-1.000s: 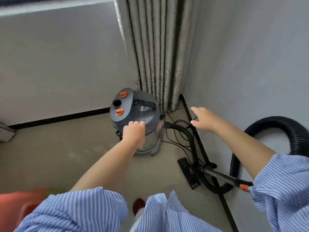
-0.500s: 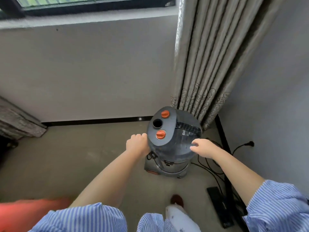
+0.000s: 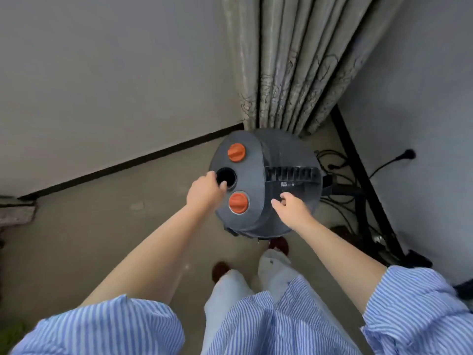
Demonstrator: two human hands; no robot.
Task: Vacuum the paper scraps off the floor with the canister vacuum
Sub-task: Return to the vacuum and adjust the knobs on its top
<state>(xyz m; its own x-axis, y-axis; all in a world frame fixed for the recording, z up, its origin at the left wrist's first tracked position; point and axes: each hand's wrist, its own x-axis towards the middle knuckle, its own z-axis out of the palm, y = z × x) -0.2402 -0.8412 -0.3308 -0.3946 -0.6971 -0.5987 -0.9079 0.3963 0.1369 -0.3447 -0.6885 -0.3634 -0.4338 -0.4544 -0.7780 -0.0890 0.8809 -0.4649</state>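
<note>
Both hands have shifted across the lid since half a second back: the left hand point(image 3: 204, 193) has come up from the rim to the black round port point(image 3: 226, 177) between the two orange knobs, and the right hand point(image 3: 291, 210) has slid inward from the far edge onto the top.

That round grey canister vacuum with its domed lid point(image 3: 279, 201) stands on the beige floor point(image 3: 102, 226) in the corner, right under both hands and just ahead of the person's feet. Left fingers are curled, the thumb tip at the lip of the port; whether they actually pinch anything I cannot tell. Right fingers are loosely bent, tips touching the grey lid beside the nearer orange knob point(image 3: 238, 202), gripping nothing.

From above, the vacuum shows a flatter panel carrying the farther orange knob point(image 3: 236, 152), the port and the near knob in a row, and a black ribbed carry handle point(image 3: 291, 173) across the dome. A black hose point(image 3: 343, 190) leaves its right side toward tangled black cords point(image 3: 335, 162) by the wall. Grey pleated curtains point(image 3: 294, 60) hang just behind.
</note>
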